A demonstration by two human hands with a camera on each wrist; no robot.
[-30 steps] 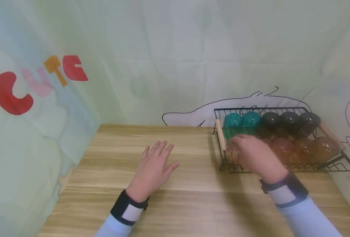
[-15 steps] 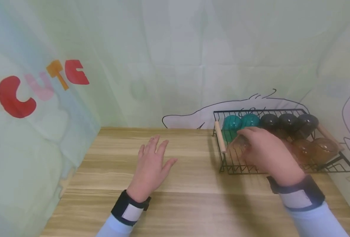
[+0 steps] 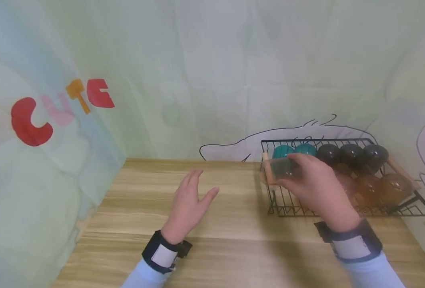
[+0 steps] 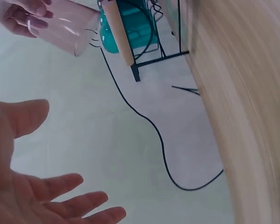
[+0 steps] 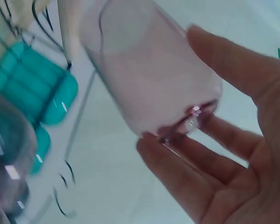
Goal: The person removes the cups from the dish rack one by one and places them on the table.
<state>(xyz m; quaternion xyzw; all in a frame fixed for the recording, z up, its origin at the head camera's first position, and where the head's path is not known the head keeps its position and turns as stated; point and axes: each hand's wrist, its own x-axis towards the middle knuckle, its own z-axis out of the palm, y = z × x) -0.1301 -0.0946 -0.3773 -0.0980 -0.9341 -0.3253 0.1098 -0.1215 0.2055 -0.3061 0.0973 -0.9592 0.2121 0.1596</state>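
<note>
My right hand grips a clear, pink-tinted glass by its thick base, thumb on one side and fingers on the other. In the head view the glass lies tilted sideways over the left end of a black wire rack, its mouth toward the left. My left hand hovers above the wooden table, fingers spread and holding nothing. Teal glasses stand upside down in the rack's back row, beside several dark grey ones. Amber and pinkish glasses fill the right of its front row.
The rack has wooden handles at its ends. It stands at the right of the wooden table, close to the printed cloth backdrop. Another cloth wall with letters hangs at the left.
My right hand has lifted the glass from the rack's front left and tipped it sideways, mouth toward the left. My left hand has turned a little, its thumb still spread.
</note>
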